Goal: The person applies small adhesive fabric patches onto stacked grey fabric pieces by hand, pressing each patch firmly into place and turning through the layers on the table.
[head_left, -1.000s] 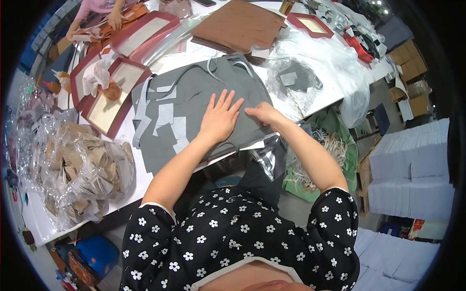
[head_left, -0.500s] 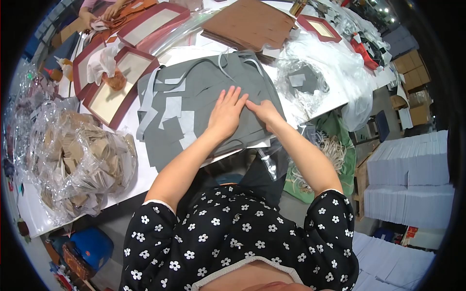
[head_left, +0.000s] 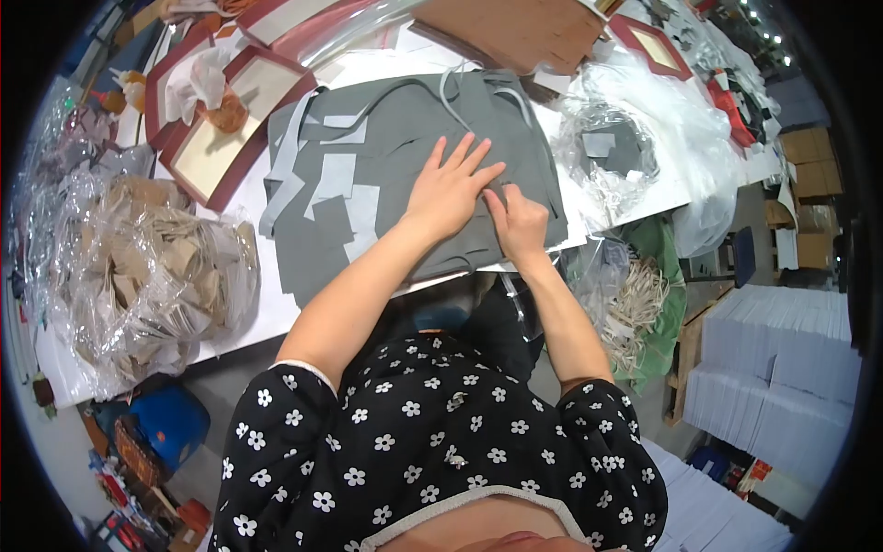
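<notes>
Clock centred on the grey pile; 12 = away from wearer.

White table point(head_left: 267, 317) spans beneath the work. Stacked white sheets point(head_left: 782, 350) stand off the table at 4. Grey pile, thin flat cut pieces point(head_left: 391, 170), lies on the table directly before the wearer, its near edge uneven. Clear plastic bag point(head_left: 152, 276) of tan pieces sits at 8, near the pile but apart. Brown stack of flat sheets point(head_left: 515, 32): 1, just beyond the pile's far edge. Maroon-rimmed tray with cream base point(head_left: 207, 170): between 9 and 10, close to the pile. Clear-wrapped bundle of grey pieces point(head_left: 607, 138): near 3, beside the pile.

Left hand point(head_left: 446, 198): palm down on the pile, right of its middle; fingers extended and spread, nothing grasped. Right hand point(head_left: 522, 225): at 4 on the pile, close to the left; fingers curled, thumb extended towards 11. Cannot tell whether material is pinched under the curled fingers.

Pale grey rectangular patches point(head_left: 338, 175) lie on the pile towards 9. Narrow pale strip point(head_left: 283, 196) runs bent along its 9 o'clock margin.
</notes>
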Motion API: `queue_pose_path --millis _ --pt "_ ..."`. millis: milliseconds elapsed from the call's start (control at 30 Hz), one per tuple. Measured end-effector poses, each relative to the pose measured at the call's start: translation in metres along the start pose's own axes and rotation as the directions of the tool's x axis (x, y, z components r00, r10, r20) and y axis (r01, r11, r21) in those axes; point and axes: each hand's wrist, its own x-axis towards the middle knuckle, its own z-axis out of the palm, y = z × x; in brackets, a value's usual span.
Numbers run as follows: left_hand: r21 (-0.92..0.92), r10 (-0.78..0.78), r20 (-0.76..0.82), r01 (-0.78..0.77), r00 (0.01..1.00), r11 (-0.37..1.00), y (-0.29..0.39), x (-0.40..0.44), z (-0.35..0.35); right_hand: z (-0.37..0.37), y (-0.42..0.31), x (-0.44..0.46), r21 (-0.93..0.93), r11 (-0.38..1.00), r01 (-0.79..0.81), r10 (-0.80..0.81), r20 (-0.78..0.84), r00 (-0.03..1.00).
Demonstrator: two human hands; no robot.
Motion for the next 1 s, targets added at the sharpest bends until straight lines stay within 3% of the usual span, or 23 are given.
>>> queue_pose_path --millis 200,233,333,467,533,600,700,800,933,967,1000 --pt "0.048 0.027 0.021 -0.028 0.999 0.998 0.0 0.001 -0.003 -0.017 -0.01 0.0 0.073 0.915 0.396 -0.387 -0.105 0.916" --pt "0.043 0.026 0.024 -0.027 0.999 0.999 0.001 -0.001 -0.003 -0.008 -0.004 -0.004 0.083 0.936 0.341 -0.318 -0.21 0.924" --pt "-0.028 0.005 0.0 -0.005 1.0 1.0 -0.005 0.002 0.004 -0.002 0.0 -0.009 0.152 0.974 -0.168 0.188 -0.132 0.973" --pt "-0.115 -0.135 -0.073 0.126 0.988 0.985 0.007 -0.006 -0.008 0.001 0.003 -0.008 0.029 0.97 -0.24 0.242 -0.08 0.967" --pt "-0.026 -0.184 0.077 0.186 0.98 0.982 0.026 -0.018 -0.018 0.0 0.006 -0.007 0.03 0.963 -0.266 0.268 -0.061 0.962" --pt "0.094 -0.102 0.08 0.094 0.992 0.991 0.034 -0.034 -0.008 0.0 0.006 -0.006 0.045 0.948 -0.314 0.315 -0.014 0.949" --pt "0.191 -0.05 0.098 0.031 0.994 0.981 0.036 -0.038 -0.004 0.005 0.007 -0.008 0.199 0.903 -0.38 0.402 -0.084 0.912" --pt "0.257 -0.054 0.128 0.019 0.99 0.966 0.036 -0.036 -0.002 0.003 0.018 -0.003 0.695 0.553 -0.46 0.654 -0.021 0.756" --pt "0.295 -0.058 0.162 0.007 0.985 0.955 0.037 -0.037 -0.006 0.001 0.006 0.001 0.946 0.177 -0.27 0.754 0.046 0.655" --pt "0.295 -0.054 0.156 0.005 0.986 0.955 0.037 -0.037 -0.005 -0.001 0.003 0.002 0.966 0.024 -0.258 0.786 0.141 0.602" --pt "0.295 -0.049 0.145 0.004 0.988 0.956 0.038 -0.036 -0.005 0.005 0.014 -0.007 0.966 -0.22 -0.139 0.719 0.257 0.646"
